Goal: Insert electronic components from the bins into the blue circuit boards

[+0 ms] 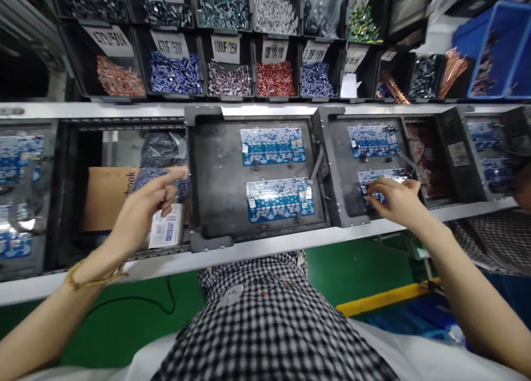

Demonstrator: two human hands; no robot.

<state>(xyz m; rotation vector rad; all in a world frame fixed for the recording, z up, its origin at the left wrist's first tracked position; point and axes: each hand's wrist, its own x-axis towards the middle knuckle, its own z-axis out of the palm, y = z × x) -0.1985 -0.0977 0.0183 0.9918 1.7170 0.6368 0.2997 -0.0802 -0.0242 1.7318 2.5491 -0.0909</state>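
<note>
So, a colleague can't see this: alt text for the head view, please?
A person's right hand is over a blue circuit board in a black tray; the left hand, pointing, is near a cardboard box. Bins of small parts stand behind.

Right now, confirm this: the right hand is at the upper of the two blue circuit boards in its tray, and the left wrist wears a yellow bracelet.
No: the head view shows the right hand at the lower blue circuit board in that tray, not the upper one. The left wrist does wear a yellow bracelet.
</note>
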